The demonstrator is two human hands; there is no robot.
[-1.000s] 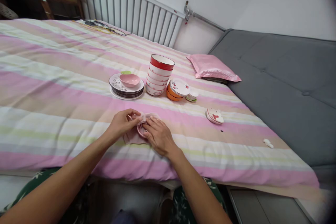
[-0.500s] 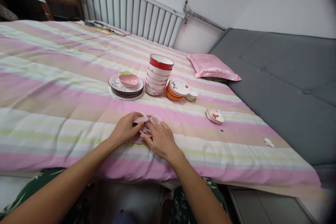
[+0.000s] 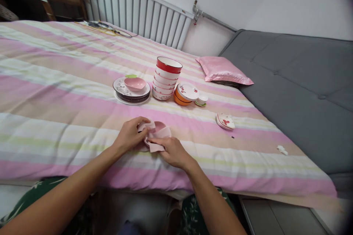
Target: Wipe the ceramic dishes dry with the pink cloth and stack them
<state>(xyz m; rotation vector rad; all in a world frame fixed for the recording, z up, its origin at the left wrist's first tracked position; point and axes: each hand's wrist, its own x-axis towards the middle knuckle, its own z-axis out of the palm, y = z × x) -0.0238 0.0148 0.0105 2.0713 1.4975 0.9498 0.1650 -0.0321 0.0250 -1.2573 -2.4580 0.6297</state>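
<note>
The left hand (image 3: 132,134) pinches pink cloth (image 3: 156,147) at the rim of a pink bowl (image 3: 160,125) near the bed (image 3: 68,128) edge; the right hand (image 3: 175,151) holds cloth over the bowl. Beyond stand stacked plates (image 3: 132,97) and stacked bowls (image 3: 165,80), their printed decoration too small to read.

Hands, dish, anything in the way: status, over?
Left hand pinching pink cloth beside pink dish. Right hand on cloth. Dish partly covered. Bowl stack beyond, clear of both hands.
</note>
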